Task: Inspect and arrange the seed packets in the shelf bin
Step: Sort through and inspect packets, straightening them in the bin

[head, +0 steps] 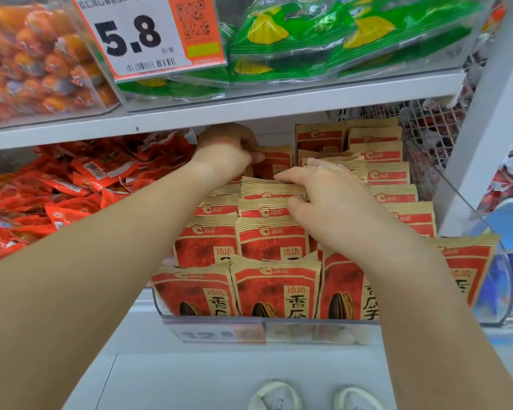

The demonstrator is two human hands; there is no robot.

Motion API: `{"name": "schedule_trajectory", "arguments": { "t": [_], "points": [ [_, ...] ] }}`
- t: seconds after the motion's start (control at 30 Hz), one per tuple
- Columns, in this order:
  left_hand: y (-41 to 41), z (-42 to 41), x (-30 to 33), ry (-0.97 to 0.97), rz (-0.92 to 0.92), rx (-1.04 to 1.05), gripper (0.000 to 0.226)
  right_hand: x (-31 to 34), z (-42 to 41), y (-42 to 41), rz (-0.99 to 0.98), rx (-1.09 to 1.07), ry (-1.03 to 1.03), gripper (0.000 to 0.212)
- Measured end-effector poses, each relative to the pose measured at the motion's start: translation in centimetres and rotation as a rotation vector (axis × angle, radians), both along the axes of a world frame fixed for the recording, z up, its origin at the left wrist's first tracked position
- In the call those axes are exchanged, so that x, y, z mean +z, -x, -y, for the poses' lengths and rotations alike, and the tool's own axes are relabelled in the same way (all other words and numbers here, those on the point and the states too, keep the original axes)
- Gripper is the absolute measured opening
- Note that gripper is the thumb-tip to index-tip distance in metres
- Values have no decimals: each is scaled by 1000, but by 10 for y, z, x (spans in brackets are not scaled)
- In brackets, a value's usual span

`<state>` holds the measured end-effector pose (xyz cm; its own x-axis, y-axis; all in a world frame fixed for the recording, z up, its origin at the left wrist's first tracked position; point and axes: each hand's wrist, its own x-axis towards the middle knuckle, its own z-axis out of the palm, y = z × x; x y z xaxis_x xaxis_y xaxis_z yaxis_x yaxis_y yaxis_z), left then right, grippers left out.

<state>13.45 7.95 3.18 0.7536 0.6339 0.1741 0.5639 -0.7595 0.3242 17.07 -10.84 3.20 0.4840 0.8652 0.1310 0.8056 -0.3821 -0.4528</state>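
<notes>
Red-and-tan sunflower seed packets [274, 287] stand upright in several rows inside a clear plastic shelf bin [314, 324]. My left hand [225, 146] reaches deep under the upper shelf and grips the top of a packet [274, 161] at the back of the left rows. My right hand [317, 196], with a ring on one finger, pinches the tan top edges of a few middle-row packets [267, 187] between thumb and fingers. Both forearms stretch over the front rows.
A bin of loose red snack packs [71, 184] lies to the left. The white shelf [249, 108] above carries green packs [323, 39], orange sweets [36, 60] and a 5.8 price tag [139, 34]. A wire mesh [427, 128] and white upright [486, 113] stand right.
</notes>
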Motion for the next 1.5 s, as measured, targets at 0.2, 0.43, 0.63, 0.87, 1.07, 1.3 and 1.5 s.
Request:
{"name": "schedule_trajectory", "arguments": {
  "t": [0.2,0.43,0.63,0.87,1.07,1.3,1.5],
  "points": [
    [26,19,5,85,157,-153,7,2,10,-6,-116,-37,-175,35],
    [60,36,11,-27,197,-222,22,9,38,-21,-196,-228,-505,24],
    [81,51,24,-264,406,-334,22,11,44,-18,-247,-170,-579,17],
    [85,85,63,-370,694,-352,17,11,40,-4,-498,43,-642,61],
    [87,108,106,-252,892,-382,13,22,50,-3,-619,132,-729,30],
    [85,128,116,507,973,-368,26,26,55,5,-834,98,-770,27],
    [92,125,48,808,713,-221,35,14,52,17,-933,33,-637,27]
  ]
}}
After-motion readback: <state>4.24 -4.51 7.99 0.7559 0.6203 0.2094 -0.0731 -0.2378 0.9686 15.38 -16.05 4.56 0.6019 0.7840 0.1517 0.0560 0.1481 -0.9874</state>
